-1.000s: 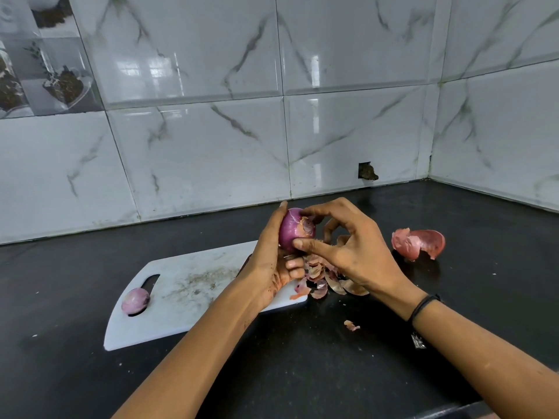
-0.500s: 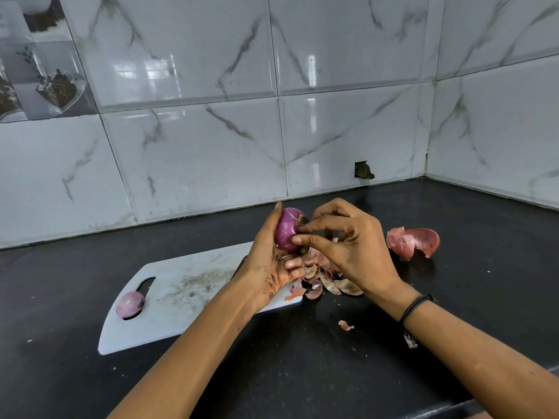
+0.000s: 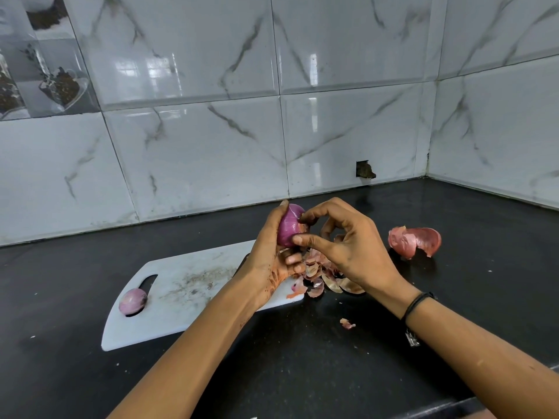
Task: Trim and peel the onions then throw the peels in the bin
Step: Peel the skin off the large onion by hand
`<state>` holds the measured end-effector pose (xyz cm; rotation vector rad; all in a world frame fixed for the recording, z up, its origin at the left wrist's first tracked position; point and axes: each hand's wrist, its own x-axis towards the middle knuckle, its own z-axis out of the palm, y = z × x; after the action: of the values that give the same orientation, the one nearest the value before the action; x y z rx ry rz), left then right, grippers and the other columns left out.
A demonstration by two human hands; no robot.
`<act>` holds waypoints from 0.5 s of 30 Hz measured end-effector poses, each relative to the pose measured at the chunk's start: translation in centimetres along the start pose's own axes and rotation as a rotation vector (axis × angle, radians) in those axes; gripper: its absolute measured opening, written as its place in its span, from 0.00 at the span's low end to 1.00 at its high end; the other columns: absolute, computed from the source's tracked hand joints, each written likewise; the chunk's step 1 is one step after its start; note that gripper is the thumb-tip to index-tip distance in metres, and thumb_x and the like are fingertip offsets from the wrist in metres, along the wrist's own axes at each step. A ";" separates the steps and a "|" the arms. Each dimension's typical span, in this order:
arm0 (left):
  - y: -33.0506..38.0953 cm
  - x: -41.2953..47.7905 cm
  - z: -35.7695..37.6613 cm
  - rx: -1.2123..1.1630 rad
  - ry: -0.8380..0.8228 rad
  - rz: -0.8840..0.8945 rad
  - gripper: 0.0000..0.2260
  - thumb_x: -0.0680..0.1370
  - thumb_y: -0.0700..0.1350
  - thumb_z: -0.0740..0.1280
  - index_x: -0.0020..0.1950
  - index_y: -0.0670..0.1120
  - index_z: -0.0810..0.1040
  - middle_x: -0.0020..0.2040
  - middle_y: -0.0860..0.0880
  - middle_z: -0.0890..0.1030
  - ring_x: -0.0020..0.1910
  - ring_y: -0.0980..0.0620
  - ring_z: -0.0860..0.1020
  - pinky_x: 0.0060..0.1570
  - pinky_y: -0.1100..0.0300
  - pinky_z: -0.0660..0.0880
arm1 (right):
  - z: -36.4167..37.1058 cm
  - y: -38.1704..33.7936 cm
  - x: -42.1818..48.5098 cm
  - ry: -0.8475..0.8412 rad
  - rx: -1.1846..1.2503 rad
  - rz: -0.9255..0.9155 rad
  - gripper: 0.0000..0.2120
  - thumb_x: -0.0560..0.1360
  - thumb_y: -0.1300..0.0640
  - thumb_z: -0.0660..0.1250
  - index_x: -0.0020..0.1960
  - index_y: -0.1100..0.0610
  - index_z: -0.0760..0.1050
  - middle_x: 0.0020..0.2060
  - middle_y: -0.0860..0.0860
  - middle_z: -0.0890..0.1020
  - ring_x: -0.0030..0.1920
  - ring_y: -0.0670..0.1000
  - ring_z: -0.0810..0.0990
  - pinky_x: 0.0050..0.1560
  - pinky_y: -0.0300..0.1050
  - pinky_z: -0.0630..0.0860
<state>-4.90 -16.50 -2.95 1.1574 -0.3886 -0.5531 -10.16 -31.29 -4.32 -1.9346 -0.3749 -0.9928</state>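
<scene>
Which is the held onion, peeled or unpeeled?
Mostly peeled: the onion shows glossy purple flesh; the right hand pinches a papery scrap.

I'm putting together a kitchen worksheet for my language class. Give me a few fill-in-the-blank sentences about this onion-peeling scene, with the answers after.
1. The left hand grips a purple onion and the right hand pinches its end; the wristband is on the ____ wrist.
2. A paler onion lies on the ____ cutting board.
3. The countertop under the pile of peels is ____ in colour.

Missing words: right; white; black.
</scene>
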 end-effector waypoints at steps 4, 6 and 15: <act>-0.1 0.0 0.0 0.020 0.006 0.006 0.24 0.80 0.63 0.62 0.56 0.42 0.79 0.31 0.50 0.69 0.26 0.56 0.64 0.28 0.63 0.66 | 0.2 0.2 0.0 -0.030 -0.001 0.048 0.14 0.69 0.51 0.80 0.52 0.52 0.82 0.50 0.45 0.81 0.36 0.51 0.80 0.42 0.37 0.77; -0.2 0.0 0.0 0.040 0.016 0.011 0.24 0.80 0.64 0.62 0.58 0.43 0.79 0.30 0.50 0.69 0.26 0.56 0.64 0.30 0.62 0.67 | 0.2 0.4 0.0 -0.044 0.011 0.076 0.15 0.69 0.51 0.80 0.53 0.52 0.81 0.50 0.44 0.80 0.35 0.50 0.81 0.42 0.38 0.76; -0.6 0.3 0.1 0.054 0.008 0.029 0.24 0.81 0.63 0.61 0.57 0.42 0.79 0.30 0.50 0.69 0.26 0.56 0.64 0.33 0.60 0.67 | 0.1 0.5 -0.1 -0.093 -0.051 0.048 0.13 0.73 0.53 0.78 0.54 0.54 0.79 0.51 0.46 0.79 0.33 0.48 0.78 0.40 0.39 0.76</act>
<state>-4.83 -16.92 -3.43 1.2035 -0.4152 -0.5154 -9.93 -31.49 -4.72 -2.0310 -0.3574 -0.8916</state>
